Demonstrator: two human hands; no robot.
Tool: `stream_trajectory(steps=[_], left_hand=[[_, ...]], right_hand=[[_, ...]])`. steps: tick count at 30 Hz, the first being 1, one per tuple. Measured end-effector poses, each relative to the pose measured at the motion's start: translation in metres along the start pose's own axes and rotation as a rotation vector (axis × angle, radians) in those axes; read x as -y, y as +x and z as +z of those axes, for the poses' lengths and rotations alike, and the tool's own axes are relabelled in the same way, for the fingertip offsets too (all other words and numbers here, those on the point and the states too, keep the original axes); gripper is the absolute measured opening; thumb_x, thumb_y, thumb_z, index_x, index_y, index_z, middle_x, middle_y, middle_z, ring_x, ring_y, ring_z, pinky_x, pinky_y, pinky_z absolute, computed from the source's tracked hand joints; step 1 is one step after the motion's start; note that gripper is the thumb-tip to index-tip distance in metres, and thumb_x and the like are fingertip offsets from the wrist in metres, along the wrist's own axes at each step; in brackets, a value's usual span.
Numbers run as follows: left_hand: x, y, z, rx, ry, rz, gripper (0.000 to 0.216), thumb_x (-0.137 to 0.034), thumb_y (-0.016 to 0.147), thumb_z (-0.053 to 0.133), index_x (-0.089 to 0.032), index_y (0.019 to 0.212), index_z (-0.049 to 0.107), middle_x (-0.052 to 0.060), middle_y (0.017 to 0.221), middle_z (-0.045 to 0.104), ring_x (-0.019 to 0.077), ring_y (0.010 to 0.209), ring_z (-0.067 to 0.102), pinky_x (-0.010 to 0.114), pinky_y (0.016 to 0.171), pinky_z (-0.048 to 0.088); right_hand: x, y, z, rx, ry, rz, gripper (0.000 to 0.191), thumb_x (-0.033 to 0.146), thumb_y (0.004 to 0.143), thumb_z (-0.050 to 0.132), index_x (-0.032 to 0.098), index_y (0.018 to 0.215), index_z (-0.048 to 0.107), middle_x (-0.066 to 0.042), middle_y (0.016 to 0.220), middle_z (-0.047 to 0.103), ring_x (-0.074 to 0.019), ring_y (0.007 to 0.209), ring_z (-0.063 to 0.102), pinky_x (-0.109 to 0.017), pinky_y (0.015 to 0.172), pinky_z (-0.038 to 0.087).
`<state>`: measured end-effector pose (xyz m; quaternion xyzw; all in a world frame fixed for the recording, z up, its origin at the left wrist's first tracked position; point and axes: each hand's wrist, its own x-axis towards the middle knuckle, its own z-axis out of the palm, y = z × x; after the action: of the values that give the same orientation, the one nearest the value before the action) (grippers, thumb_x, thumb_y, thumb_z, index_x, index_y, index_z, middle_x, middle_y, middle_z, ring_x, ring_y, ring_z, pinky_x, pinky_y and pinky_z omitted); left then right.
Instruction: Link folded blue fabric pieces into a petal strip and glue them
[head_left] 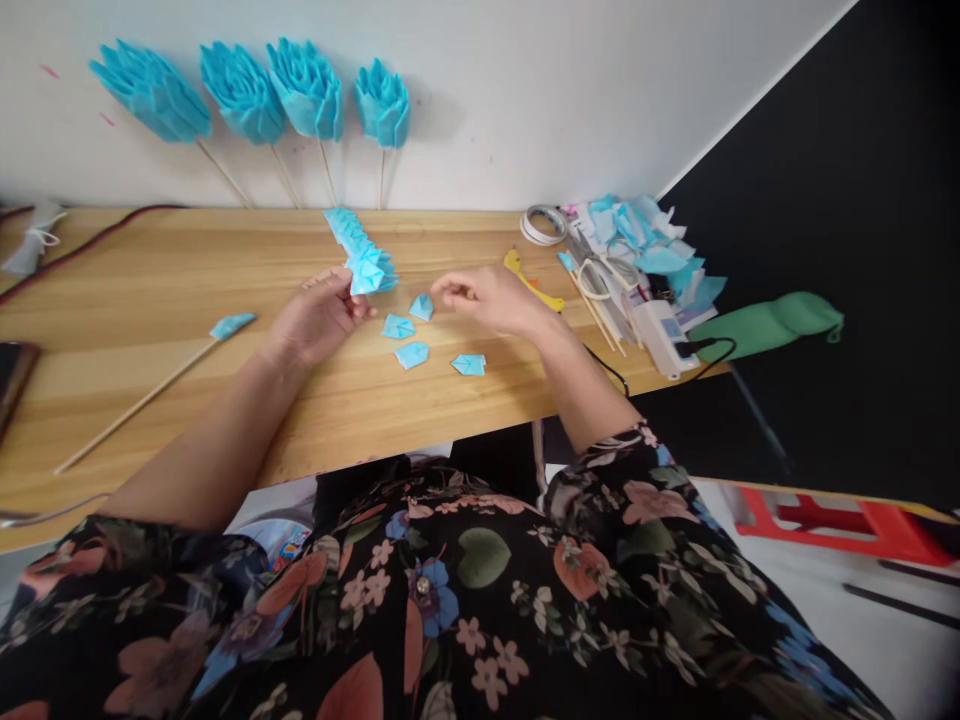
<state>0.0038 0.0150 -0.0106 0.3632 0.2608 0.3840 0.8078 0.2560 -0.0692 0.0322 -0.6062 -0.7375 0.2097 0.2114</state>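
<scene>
My left hand (319,310) is closed on a folded blue paper piece (367,272), pinching its lower left edge with thumb and fingers. Behind it, a row of overlapping blue folded pieces (343,228) runs back toward the wall. My right hand (487,297) has its fingers curled, with nothing visible between them. Its fingertips are just right of a small folded blue piece (421,306); whether they touch it I cannot tell. Nearby on the table lie three more folded pieces, a left one (397,326), a front one (412,354) and a right one (469,365).
Several blue paper flowers (306,90) on sticks lean against the wall. A blue-tipped stick (150,400) lies at left. Rightward are a tape roll (544,225), a yellow tool (534,282), scissors (596,278), paper scraps (652,235), a power strip (664,338) and a green object (772,322).
</scene>
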Motion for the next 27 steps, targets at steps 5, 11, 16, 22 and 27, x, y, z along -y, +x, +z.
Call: stream_trajectory(steps=[5, 11, 16, 22, 27], left_hand=[[0.000, 0.000, 0.001, 0.001, 0.010, -0.001, 0.027, -0.020, 0.095, 0.059, -0.017, 0.068, 0.062, 0.000, 0.056, 0.059, 0.0106, 0.053, 0.056, 0.026, 0.065, 0.056], [0.001, 0.001, 0.000, -0.021, 0.003, -0.007, 0.027, -0.023, 0.093, 0.065, -0.017, 0.067, 0.060, -0.001, 0.057, 0.058, 0.0105, 0.053, 0.056, 0.026, 0.067, 0.054], [0.001, 0.001, 0.000, -0.025, -0.001, 0.003, 0.026, -0.018, 0.095, 0.060, -0.016, 0.068, 0.062, 0.000, 0.059, 0.059, 0.0106, 0.053, 0.055, 0.028, 0.066, 0.055], [0.003, 0.003, -0.007, 0.019, 0.007, 0.001, 0.021, -0.021, 0.090, 0.068, -0.017, 0.069, 0.063, 0.000, 0.060, 0.061, 0.0111, 0.057, 0.058, 0.027, 0.068, 0.058], [0.003, 0.003, -0.009, 0.020, 0.004, -0.011, 0.022, -0.021, 0.091, 0.066, -0.017, 0.070, 0.064, 0.001, 0.062, 0.063, 0.0114, 0.057, 0.058, 0.028, 0.069, 0.059]], right_hand=[[0.010, -0.039, -0.008, 0.223, -0.167, -0.009, 0.014, 0.019, 0.082, 0.075, 0.024, 0.096, 0.076, -0.002, 0.091, 0.076, -0.0177, 0.081, 0.064, -0.030, 0.070, 0.037], [0.008, -0.060, 0.007, 0.259, -0.067, 0.009, 0.018, 0.014, 0.080, 0.075, 0.024, 0.095, 0.074, 0.000, 0.085, 0.071, -0.0156, 0.078, 0.060, -0.028, 0.067, 0.034], [0.019, -0.067, -0.002, 0.130, 0.313, -0.056, 0.011, 0.033, 0.088, 0.070, 0.022, 0.090, 0.070, -0.001, 0.087, 0.069, -0.0151, 0.077, 0.060, -0.029, 0.071, 0.045], [0.033, -0.074, 0.014, -0.225, 0.592, -0.302, 0.038, 0.061, 0.088, 0.067, 0.028, 0.072, 0.060, -0.006, 0.092, 0.067, -0.0264, 0.107, 0.062, -0.052, 0.103, 0.048], [0.029, -0.073, 0.032, -0.252, 0.503, -0.167, 0.038, 0.052, 0.087, 0.072, 0.027, 0.064, 0.055, -0.008, 0.114, 0.062, -0.0290, 0.131, 0.050, -0.055, 0.107, 0.047]])
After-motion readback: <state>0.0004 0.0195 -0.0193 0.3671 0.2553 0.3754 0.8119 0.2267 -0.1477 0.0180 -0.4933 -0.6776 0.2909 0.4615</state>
